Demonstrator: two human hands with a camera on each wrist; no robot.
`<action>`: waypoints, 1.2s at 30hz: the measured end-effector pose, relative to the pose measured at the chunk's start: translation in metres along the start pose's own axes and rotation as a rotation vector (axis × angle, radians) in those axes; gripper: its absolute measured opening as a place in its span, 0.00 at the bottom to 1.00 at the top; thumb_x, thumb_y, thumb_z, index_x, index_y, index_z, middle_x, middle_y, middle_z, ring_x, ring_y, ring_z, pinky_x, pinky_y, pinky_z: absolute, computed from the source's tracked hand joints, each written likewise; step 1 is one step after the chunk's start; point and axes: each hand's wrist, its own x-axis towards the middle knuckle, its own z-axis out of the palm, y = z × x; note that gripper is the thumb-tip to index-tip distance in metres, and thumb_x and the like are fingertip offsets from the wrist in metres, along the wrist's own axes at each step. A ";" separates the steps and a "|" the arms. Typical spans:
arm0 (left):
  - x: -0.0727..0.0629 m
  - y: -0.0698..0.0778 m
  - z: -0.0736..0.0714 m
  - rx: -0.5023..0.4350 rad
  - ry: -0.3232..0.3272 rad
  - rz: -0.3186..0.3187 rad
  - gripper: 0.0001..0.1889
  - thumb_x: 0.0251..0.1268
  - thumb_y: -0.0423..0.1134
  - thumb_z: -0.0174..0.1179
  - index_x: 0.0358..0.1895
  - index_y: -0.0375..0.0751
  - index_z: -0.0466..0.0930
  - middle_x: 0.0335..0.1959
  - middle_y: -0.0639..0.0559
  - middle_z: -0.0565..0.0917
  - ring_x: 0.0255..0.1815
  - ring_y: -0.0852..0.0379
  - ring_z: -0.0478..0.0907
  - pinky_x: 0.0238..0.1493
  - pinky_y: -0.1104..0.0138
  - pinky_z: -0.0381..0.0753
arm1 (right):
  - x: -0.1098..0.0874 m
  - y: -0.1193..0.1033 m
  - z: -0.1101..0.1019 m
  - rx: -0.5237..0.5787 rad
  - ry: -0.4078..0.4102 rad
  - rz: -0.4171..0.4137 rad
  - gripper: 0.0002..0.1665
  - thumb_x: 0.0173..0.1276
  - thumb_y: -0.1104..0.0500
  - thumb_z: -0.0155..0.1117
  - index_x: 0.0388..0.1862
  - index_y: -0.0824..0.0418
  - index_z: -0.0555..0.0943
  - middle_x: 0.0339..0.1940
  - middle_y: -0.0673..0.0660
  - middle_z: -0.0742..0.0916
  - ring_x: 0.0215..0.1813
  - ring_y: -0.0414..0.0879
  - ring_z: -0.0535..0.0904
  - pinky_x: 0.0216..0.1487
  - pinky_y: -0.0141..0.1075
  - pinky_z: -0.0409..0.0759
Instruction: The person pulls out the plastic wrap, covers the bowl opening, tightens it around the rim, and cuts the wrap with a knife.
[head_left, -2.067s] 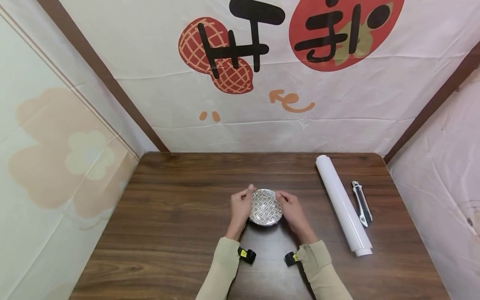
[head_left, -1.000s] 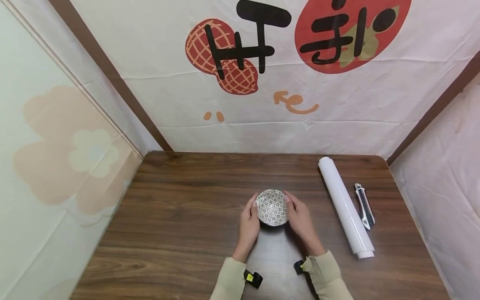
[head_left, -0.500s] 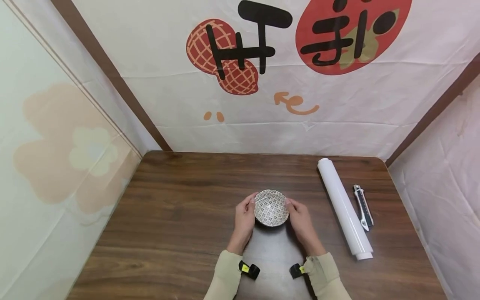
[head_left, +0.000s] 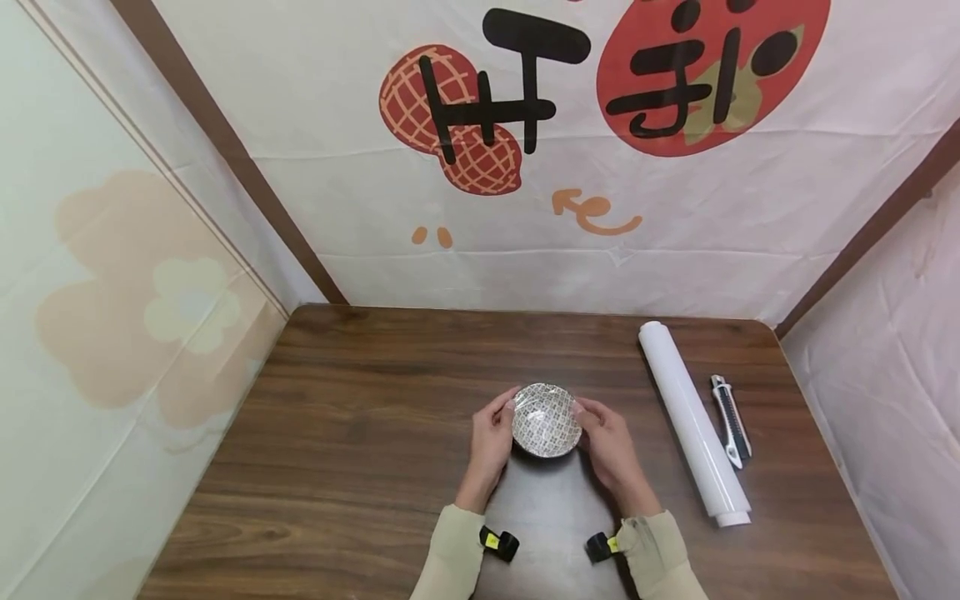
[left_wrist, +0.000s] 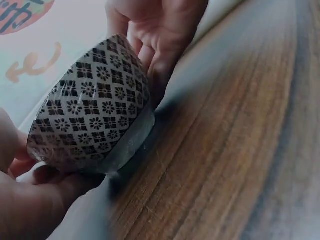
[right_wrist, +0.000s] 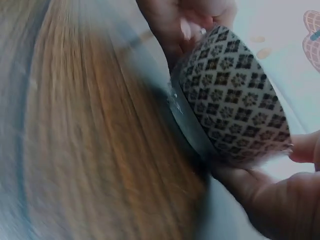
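A small bowl [head_left: 547,421] with a dark flower-and-diamond pattern is at the middle of the table. Clear plastic film clings to its outside, glossy and wrinkled near the foot of the bowl [left_wrist: 90,110] in the left wrist view. My left hand [head_left: 491,437] grips the bowl's left side, its thumb by the rim. On the opposite side my right hand [head_left: 609,442] holds it likewise, with fingers curled round the wall of the bowl [right_wrist: 235,100]. Parts of the fingers are hidden behind the bowl.
To the right lies a long white roll of plastic film [head_left: 693,425], slanting towards the front. Beside it is a utility knife [head_left: 731,421] with a white and black handle. Printed cloth walls [head_left: 465,275] stand behind and beside the wooden table [head_left: 360,433].
Two seconds ago both hands pinched near the bowl's far rim; since then they have slid down to its sides. The whole view has shifted slightly. Roll and knife have stayed put.
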 end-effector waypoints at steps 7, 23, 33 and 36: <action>-0.006 -0.002 0.003 0.023 0.115 -0.131 0.16 0.78 0.45 0.62 0.53 0.36 0.90 0.46 0.43 0.93 0.44 0.59 0.87 0.39 0.76 0.81 | -0.006 -0.009 -0.006 -0.348 0.051 -0.040 0.27 0.84 0.51 0.56 0.69 0.69 0.77 0.63 0.70 0.86 0.55 0.53 0.84 0.53 0.39 0.83; -0.018 0.014 0.003 -0.027 0.023 -0.180 0.17 0.79 0.37 0.58 0.46 0.24 0.89 0.41 0.37 0.90 0.39 0.59 0.83 0.40 0.72 0.84 | -0.003 -0.005 -0.003 -0.092 -0.022 -0.017 0.27 0.85 0.61 0.50 0.71 0.83 0.70 0.70 0.77 0.79 0.67 0.57 0.78 0.61 0.37 0.83; -0.008 0.014 -0.010 -0.006 -0.098 -0.211 0.17 0.79 0.37 0.57 0.55 0.25 0.86 0.52 0.29 0.88 0.41 0.51 0.90 0.42 0.64 0.90 | -0.010 -0.003 0.001 -0.078 0.023 -0.034 0.25 0.83 0.63 0.54 0.69 0.81 0.73 0.61 0.75 0.85 0.49 0.43 0.86 0.49 0.29 0.86; -0.006 0.017 -0.013 0.086 -0.087 -0.203 0.16 0.78 0.39 0.59 0.51 0.29 0.90 0.44 0.33 0.91 0.26 0.61 0.85 0.33 0.71 0.86 | -0.015 -0.002 0.004 -0.053 0.017 -0.044 0.24 0.83 0.64 0.54 0.69 0.81 0.73 0.59 0.76 0.85 0.44 0.40 0.86 0.46 0.30 0.87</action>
